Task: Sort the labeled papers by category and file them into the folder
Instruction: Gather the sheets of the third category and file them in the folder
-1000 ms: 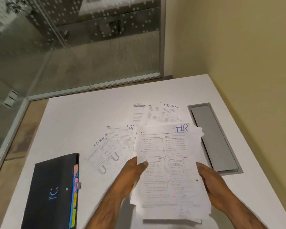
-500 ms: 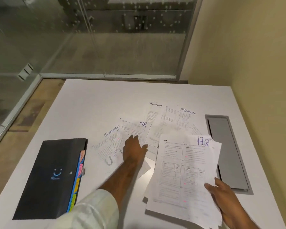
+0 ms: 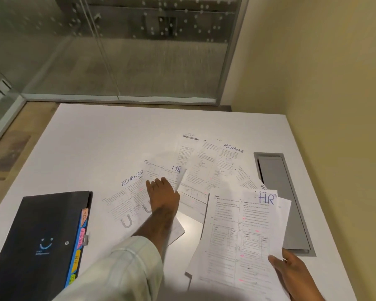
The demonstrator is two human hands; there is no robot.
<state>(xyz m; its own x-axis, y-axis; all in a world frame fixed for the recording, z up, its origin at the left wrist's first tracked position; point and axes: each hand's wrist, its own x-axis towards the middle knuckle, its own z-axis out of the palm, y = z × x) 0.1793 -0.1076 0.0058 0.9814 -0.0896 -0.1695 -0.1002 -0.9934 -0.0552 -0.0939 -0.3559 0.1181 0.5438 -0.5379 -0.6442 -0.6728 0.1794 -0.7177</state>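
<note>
Papers lay fanned over the middle of the white desk [image 3: 85, 137], and none of them looked filed yet. The black folder [image 3: 37, 242] lay closed at the near left, its coloured tabs [image 3: 81, 235] poking out along the right edge. I could see no loose sheet tucked into it.

The person's left hand [image 3: 162, 197] was stretched flat over the spread. Its fingers were straight and close together, so its grip was not closed on anything. The fingertips [image 3: 159, 184] rested on the near edge of an HR sheet [image 3: 172, 170], and the palm covered part of a FINANCE sheet [image 3: 126, 203] just to the left of it.

At the near right, the right hand [image 3: 295, 276] had its grip clamped on the near right corner of a stack of papers [image 3: 237, 246]. The top page was marked HR, and the stack seemed lifted a little off the desk. A second FINANCE sheet [image 3: 226, 161] lay farther off, overlapping other pages, with a grey hatch [image 3: 278, 203] set into the desk to its right.

To my eye the work was at an early stage. HR pages seemed to be going into the held stack, and the sheet under the fingertips looked the likely next one. The FINANCE sheets were yet to be grouped, and all the filing was yet to do.
</note>
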